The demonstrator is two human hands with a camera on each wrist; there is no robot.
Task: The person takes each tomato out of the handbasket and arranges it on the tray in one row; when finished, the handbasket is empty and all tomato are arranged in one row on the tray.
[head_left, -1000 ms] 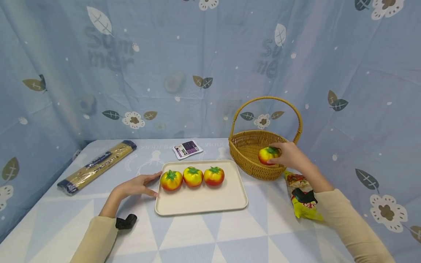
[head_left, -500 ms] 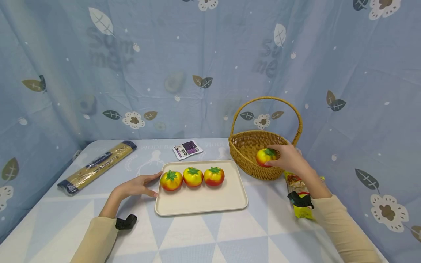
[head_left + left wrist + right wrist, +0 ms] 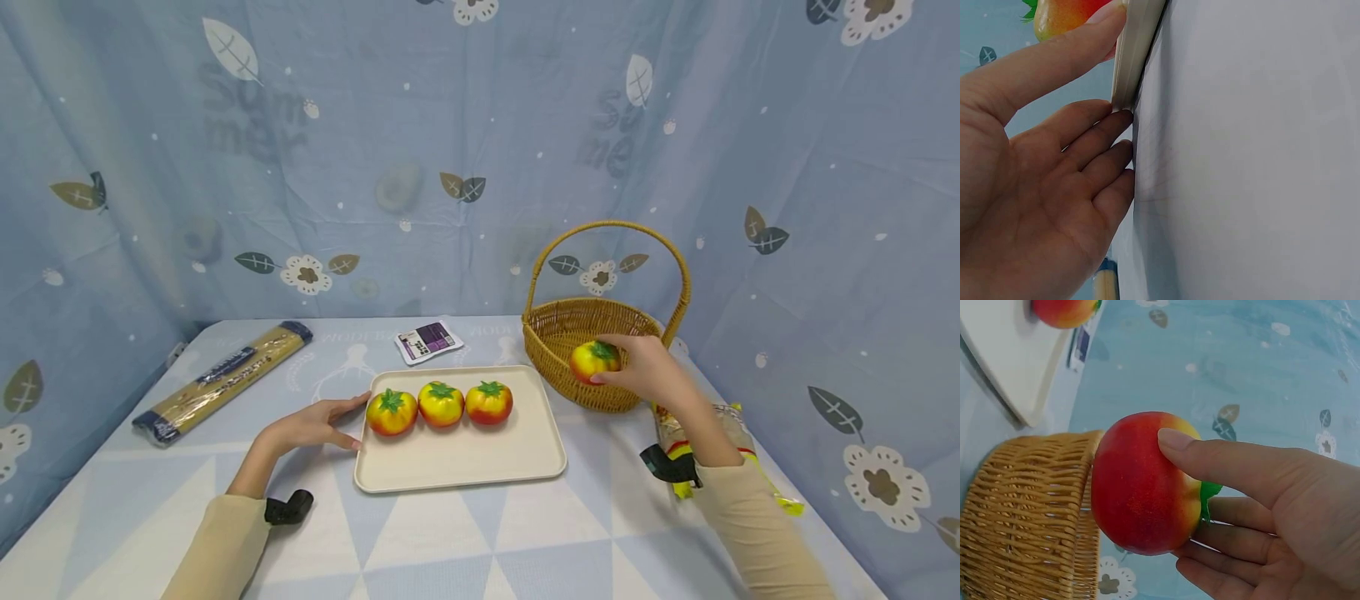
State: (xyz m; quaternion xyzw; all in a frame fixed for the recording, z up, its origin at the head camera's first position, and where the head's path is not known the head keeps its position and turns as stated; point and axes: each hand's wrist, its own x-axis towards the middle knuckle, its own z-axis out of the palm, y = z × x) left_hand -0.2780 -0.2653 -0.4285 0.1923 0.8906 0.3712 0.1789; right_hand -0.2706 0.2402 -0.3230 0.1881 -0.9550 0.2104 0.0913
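Observation:
My right hand (image 3: 648,367) pinches a red-and-yellow tomato (image 3: 595,362) with a green leafy top, thumb on one side and fingers on the other. The tomato (image 3: 1144,484) is at the rim of the wicker basket (image 3: 551,367), overlapping its front left part in the head view. My left hand (image 3: 311,425) touches the left edge of a cream tray (image 3: 465,462). In the left wrist view its thumb lies over the tray's rim, its other fingers fairly straight against the outer side. Three similar tomatoes, among them one (image 3: 489,403) at the right, sit in a row on the tray.
A long pack of noodles (image 3: 225,379) lies at the left. Behind the tray is a small purple-and-white packet (image 3: 429,342). A yellow-edged food bag (image 3: 738,429) lies right of the basket, partly hidden under my right forearm. The basket's tall handle (image 3: 611,223) arches above it.
My right hand has moved left with the tomato, from the right part of the basket toward its front left. The left hand, tray and its three tomatoes have stayed in place.

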